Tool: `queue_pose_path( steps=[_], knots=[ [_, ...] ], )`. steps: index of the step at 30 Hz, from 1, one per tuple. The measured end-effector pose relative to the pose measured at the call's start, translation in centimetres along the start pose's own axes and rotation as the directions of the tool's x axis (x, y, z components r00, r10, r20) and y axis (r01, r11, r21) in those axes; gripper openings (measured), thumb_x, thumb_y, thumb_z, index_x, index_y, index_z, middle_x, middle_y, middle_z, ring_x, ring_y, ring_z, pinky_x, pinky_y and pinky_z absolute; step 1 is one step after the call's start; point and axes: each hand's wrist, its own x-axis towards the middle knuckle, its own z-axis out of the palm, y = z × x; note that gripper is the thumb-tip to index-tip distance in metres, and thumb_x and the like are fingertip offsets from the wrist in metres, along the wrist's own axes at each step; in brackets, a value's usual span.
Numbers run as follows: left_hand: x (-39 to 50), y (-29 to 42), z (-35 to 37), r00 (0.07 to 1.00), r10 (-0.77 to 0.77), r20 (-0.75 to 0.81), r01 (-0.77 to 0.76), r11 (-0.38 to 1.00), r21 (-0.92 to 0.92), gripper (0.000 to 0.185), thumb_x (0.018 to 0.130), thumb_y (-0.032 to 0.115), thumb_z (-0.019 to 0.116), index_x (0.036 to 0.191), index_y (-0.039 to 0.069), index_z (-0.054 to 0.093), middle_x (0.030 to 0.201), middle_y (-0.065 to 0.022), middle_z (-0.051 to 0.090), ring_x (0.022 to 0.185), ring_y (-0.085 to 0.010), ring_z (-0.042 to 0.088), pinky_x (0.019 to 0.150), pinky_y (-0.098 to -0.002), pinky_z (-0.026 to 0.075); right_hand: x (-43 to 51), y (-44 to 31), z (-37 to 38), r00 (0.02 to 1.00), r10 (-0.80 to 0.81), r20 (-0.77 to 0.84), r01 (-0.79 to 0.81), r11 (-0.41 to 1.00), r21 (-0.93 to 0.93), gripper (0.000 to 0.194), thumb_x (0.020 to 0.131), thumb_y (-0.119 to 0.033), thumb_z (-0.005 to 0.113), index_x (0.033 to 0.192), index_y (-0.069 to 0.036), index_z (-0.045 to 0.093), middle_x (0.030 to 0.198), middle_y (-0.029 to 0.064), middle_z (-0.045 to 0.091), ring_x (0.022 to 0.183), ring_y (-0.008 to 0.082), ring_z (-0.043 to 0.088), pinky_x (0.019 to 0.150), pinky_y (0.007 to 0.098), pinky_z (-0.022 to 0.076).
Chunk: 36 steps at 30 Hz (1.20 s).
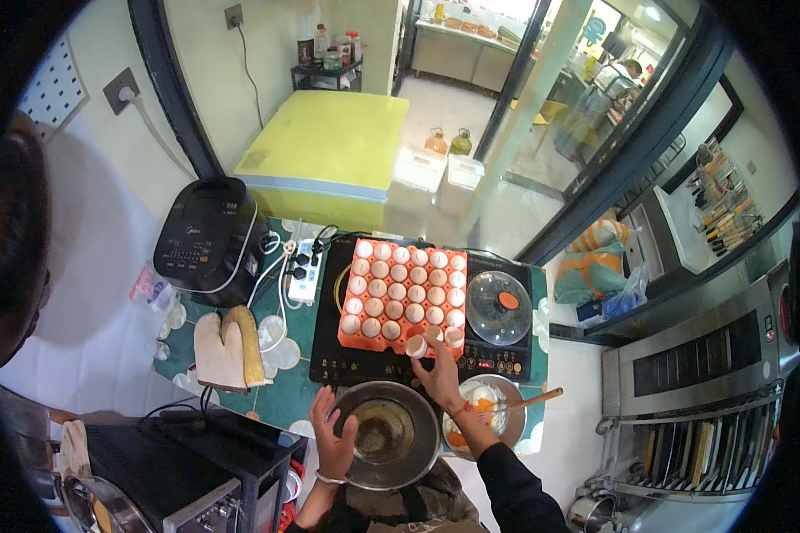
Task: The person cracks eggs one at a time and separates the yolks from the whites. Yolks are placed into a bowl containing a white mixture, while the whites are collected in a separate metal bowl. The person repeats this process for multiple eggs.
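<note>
My right hand is at the near right corner of an orange egg tray, with its thumb and fingers on a cracked eggshell. More open shells sit beside it in that corner, and whole eggs fill most of the tray. With nothing in it, my left hand has its fingers spread at the left rim of a metal bowl. Clear yellowish liquid lies in the bowl's bottom. Below my right wrist, a second metal bowl contains orange yolks, a white substance and a wooden-handled utensil.
The tray stands on a black induction cooktop, left of a glass lid. Oven mitts, a power strip and a black rice cooker are further left. A person stands behind glass, far right.
</note>
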Motion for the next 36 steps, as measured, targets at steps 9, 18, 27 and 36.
queue_pose_path(
  steps=[9,18,27,36],
  knots=[
    [-3.3,-5.0,-6.0,0.975,-0.152,-0.164,0.15,0.988,-0.025,0.065,0.086,0.016,0.067,0.14,0.006,0.033,0.142,-0.0107,0.031,0.12,-0.0257,0.048,0.089,-0.0316,0.048,4.1,-0.3,4.4,0.965,-0.19,0.18,0.25,0.873,-0.418,0.055,0.074,-0.021,0.071,0.124,-0.013,0.05,0.125,0.0091,0.05,0.116,0.0308,0.046,0.097,0.045,0.0349],
    [-3.8,-5.6,-5.5,0.957,-0.205,-0.207,0.163,0.966,-0.2,0.064,0.081,0.007,0.067,0.136,0.005,0.036,0.132,-0.0095,0.039,0.108,-0.0222,0.054,0.092,-0.0322,0.045,8.1,-3.3,15.4,0.932,-0.282,0.226,0.362,0.712,-0.601,0.019,0.084,-0.02,0.056,0.102,-0.016,0.059,0.096,0.0114,0.054,0.096,0.0316,0.052,0.085,0.0457,0.0384],
    [-4.0,-6.6,-8.7,0.942,-0.24,-0.233,0.205,0.965,-0.165,0.064,0.078,0.006,0.065,0.135,0.005,0.037,0.128,-0.0098,0.04,0.104,-0.0221,0.055,0.089,-0.0334,0.047,8.9,-4.0,14.3,0.911,-0.285,0.298,0.405,0.753,-0.518,0.027,0.079,-0.02,0.062,0.105,-0.015,0.057,0.089,0.0118,0.054,0.091,0.0302,0.052,0.082,0.0452,0.0377],
    [-2.3,-3.3,-8.3,0.936,-0.307,-0.172,0.27,0.94,-0.209,0.063,0.081,0.007,0.065,0.137,0.005,0.037,0.129,-0.0103,0.041,0.103,-0.0213,0.056,0.084,-0.0315,0.049,4.6,-5.3,2.0,0.783,0.194,0.591,-0.622,0.26,0.738,0.034,0.095,-0.025,0.056,0.12,-0.006,0.047,0.103,0.0083,0.059,0.088,0.0132,0.058,0.075,0.0258,0.0482]
  ],
)
